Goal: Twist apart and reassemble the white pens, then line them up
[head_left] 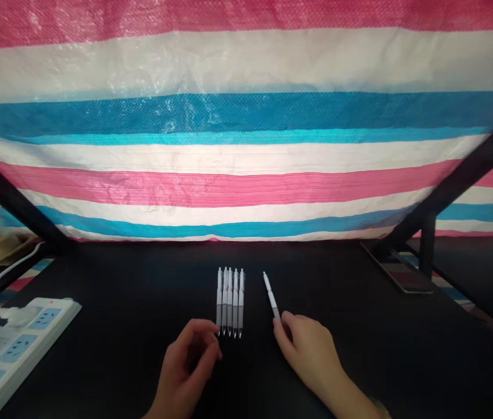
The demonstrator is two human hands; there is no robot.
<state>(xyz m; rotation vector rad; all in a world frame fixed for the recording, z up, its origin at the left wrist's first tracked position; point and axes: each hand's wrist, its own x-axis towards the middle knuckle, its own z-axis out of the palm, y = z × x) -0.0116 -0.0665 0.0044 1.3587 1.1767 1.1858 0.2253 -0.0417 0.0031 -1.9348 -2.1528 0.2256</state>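
The left hand (pixel 188 364) sits at the lower ends of a tight row of five pens (pixel 230 302), which lie side by side and parallel on a black bench (pixel 120 279), pointing away from the person. Its grip is loosely curled and open, with nothing in it, and its fingers (pixel 211 343) are just beside the tips of the nearest pen; whether they touch is hard to tell. The right hand (pixel 307 355) is to the right of the row, beside a single pen (pixel 271 297) that lies apart from the others and slants across the bench. The lower end of that pen disappears behind the right hand's fingers (pixel 285 320), so I cannot tell whether that grip is closed on it. A white power strip (pixel 15 349) with a white cable (pixel 2 285) lies at the bench's left side, and a phone (pixel 397 270) lies at the right. Behind stretches a striped tarp (pixel 246 174), crossed by black metal bars (pixel 456 186).
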